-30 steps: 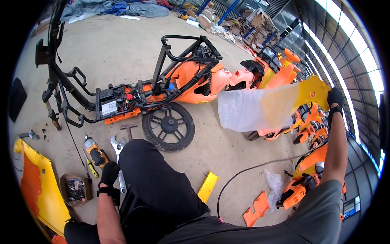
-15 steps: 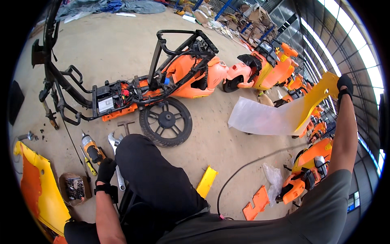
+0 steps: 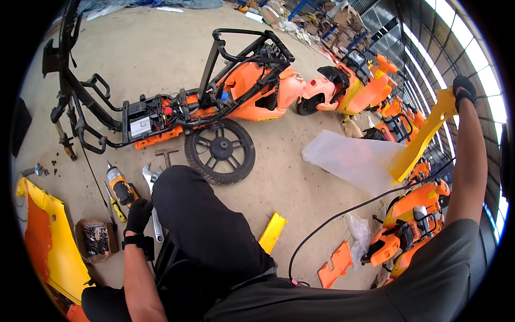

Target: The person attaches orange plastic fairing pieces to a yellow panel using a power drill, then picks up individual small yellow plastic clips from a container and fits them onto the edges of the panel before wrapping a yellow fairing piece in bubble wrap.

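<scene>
My right hand (image 3: pixel 464 90), in a black glove, is raised at arm's length at the far right, gripping the upper end of a curved yellow plastic panel (image 3: pixel 424 145). A translucent plastic sheet (image 3: pixel 348 158) spreads leftward from the panel's lower part. My left hand (image 3: pixel 140 216), also gloved in black, is low beside my knee with its fingers curled. What it holds, if anything, is hidden. Next to it lie a yellow-and-black power drill (image 3: pixel 122 185), an adjustable wrench (image 3: pixel 156 220) and a yellow-handled screwdriver (image 3: pixel 118 212) on the floor.
A stripped scooter frame (image 3: pixel 161 118) with a black wheel (image 3: pixel 221 150) lies ahead. Orange scooters (image 3: pixel 359 86) line the right. A black hose (image 3: pixel 343 212) crosses the floor. At left are a yellow body panel (image 3: pixel 59 236) and a box of screws (image 3: pixel 96 239).
The yellow panel has swung slightly right and turned more edge-on, with its sheet. The hose's far end now shows higher on the right. My left hand stays by the drill.
</scene>
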`<state>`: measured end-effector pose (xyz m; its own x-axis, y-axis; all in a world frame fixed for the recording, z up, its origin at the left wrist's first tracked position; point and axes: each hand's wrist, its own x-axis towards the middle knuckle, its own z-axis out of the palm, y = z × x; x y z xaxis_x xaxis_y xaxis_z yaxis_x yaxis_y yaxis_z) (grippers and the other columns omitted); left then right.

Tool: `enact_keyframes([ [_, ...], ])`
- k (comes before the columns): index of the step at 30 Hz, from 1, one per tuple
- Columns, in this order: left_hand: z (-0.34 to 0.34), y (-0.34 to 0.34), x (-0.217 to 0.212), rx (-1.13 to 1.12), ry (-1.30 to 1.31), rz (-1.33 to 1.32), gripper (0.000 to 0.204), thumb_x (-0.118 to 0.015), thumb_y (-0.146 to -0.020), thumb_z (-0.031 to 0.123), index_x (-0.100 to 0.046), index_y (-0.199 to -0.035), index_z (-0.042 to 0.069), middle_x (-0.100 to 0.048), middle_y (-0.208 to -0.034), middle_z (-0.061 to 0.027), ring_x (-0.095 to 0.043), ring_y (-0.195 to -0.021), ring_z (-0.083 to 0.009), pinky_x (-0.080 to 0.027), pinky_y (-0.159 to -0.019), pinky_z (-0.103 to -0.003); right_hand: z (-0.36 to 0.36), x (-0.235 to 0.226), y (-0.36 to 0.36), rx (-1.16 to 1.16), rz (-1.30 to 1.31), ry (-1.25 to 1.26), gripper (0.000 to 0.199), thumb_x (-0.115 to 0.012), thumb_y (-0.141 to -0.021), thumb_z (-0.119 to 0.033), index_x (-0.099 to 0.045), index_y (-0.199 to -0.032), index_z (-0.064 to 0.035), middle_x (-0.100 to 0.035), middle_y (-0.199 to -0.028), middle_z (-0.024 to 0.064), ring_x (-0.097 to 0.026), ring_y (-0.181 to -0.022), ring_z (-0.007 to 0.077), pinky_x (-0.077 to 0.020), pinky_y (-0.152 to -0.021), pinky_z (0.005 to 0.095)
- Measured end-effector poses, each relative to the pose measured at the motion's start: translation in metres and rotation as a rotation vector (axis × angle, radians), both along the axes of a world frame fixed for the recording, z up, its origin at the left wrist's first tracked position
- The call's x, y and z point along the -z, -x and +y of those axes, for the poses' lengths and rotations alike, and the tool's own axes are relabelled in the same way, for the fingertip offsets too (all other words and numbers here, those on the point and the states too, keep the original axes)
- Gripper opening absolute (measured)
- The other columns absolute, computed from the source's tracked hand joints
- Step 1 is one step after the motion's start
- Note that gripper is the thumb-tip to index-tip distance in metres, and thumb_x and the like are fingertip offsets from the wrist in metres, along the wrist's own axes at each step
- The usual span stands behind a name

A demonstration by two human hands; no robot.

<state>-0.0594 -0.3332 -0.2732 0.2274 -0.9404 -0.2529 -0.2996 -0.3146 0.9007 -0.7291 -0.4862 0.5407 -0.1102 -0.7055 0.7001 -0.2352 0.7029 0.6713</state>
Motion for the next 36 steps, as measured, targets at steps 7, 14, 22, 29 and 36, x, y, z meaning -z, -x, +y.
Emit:
enact_keyframes([
  [7, -0.002, 0.001, -0.006, -0.018, -0.009, 0.070, 0.034, -0.065, -0.088, 0.028, -0.064, -0.083, -0.005, -0.062, -0.063, -0.0110, -0.061, -0.056, -0.0187, -0.049, -0.056, -0.033, -0.008, -0.068, 0.087, -0.244, 0.024, 0.017, 0.021, -0.048, -0.082, -0.007, -0.068, -0.088, -0.0043, -0.068, -0.099, 0.0131, -0.066, -0.098, 0.0246, -0.0533, -0.075, 0.0342],
  [14, -0.006, -0.001, 0.006, -0.049, -0.040, 0.147, 0.028, -0.065, -0.088, 0.026, -0.062, -0.086, -0.002, -0.061, -0.067, -0.0071, -0.060, -0.059, -0.0166, -0.049, -0.056, -0.032, -0.018, -0.087, 0.134, -0.585, -0.030, 0.071, 0.012, -0.051, -0.073, 0.001, -0.060, -0.070, -0.0066, -0.060, -0.076, 0.0095, -0.060, -0.069, 0.0211, -0.0462, -0.054, 0.0279],
  [22, -0.005, -0.005, 0.004, -0.019, -0.057, 0.131, 0.029, -0.061, -0.088, 0.033, -0.063, -0.093, 0.005, -0.061, -0.074, -0.0025, -0.060, -0.063, -0.0123, -0.047, -0.054, -0.027, 0.023, -0.050, 0.012, -0.070, -0.003, 0.064, 0.025, -0.056, -0.080, -0.011, -0.072, -0.098, -0.0164, -0.068, -0.111, 0.0085, -0.064, -0.108, 0.0222, -0.0526, -0.084, 0.0313],
  [29, -0.005, 0.000, -0.008, -0.084, -0.046, 0.203, 0.027, -0.065, -0.088, 0.025, -0.064, -0.086, -0.002, -0.062, -0.068, -0.0059, -0.060, -0.060, -0.0150, -0.048, -0.056, -0.031, 0.059, -0.002, 0.038, 0.261, -0.085, -0.025, 0.027, -0.052, -0.089, -0.012, -0.072, -0.107, -0.0108, -0.067, -0.118, 0.0123, -0.065, -0.110, 0.0279, -0.0539, -0.089, 0.0396],
  [36, -0.007, 0.002, -0.013, -0.083, -0.067, 0.193, 0.028, -0.064, -0.088, 0.026, -0.063, -0.085, -0.002, -0.061, -0.067, -0.0055, -0.059, -0.059, -0.0145, -0.048, -0.056, -0.031, 0.080, 0.031, 0.099, 0.312, -0.033, -0.005, 0.023, -0.056, -0.089, -0.016, -0.073, -0.104, -0.0093, -0.069, -0.113, 0.0124, -0.068, -0.104, 0.0281, -0.0558, -0.085, 0.0390],
])
